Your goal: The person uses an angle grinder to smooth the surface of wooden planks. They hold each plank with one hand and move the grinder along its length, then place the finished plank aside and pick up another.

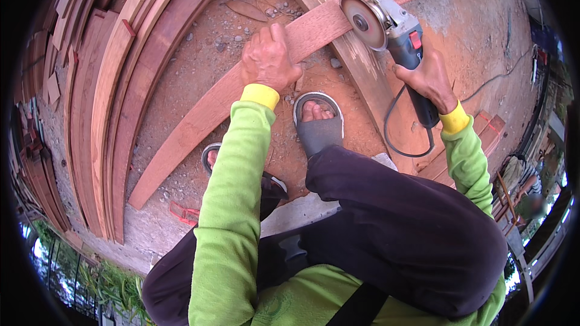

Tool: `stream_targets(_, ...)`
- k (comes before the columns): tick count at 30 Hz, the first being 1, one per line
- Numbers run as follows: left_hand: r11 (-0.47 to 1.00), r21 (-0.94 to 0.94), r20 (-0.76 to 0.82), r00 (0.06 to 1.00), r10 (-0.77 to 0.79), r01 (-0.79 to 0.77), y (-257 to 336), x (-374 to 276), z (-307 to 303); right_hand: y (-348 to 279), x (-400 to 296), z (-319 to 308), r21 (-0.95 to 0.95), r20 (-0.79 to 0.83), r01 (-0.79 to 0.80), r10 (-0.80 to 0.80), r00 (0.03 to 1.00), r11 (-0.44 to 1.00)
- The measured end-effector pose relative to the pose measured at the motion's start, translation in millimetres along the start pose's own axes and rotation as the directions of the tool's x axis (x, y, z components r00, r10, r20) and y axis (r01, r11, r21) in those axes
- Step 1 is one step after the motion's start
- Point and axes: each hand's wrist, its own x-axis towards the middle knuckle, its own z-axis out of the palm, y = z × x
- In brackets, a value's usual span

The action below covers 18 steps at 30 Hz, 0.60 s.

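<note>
My left hand (267, 58) grips a long reddish wooden plank (195, 120), which looks bowed in this wide view. My right hand (428, 74) is wrapped around the body of an angle grinder (408, 38), a dark tool with a grey metal head and a red switch. The grinder's round disc (362, 21) is at the near edge of the plank, to the right of my left hand; whether it touches the wood I cannot tell. Beneath the plank, a thicker timber beam (362, 63) crosses it and bears pale scuffs.
Several long boards (154, 59) lie stacked on the left. The grinder's black power cord (398, 149) loops down near my right knee. A red plastic object (183, 213) rests on the ground by my left leg. At the far right, more planks (487, 129) lie near another person (528, 185).
</note>
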Motion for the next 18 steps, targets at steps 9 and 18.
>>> stream_targets(9, 1.0, 0.004, 0.014, 1.0, -0.008, 0.008, 0.4, -0.1, -0.3, 0.4, 0.7, 0.1, -0.014, 0.026, -0.03, 0.031, 0.999, 0.999)
stream_targets(18, 0.999, -0.033, 0.028, 0.999, -0.023, 0.023, 0.9, 0.2, -1.8, 2.4, 0.8, 2.2, -0.011, 0.014, -0.02, 0.02, 1.0, 1.0)
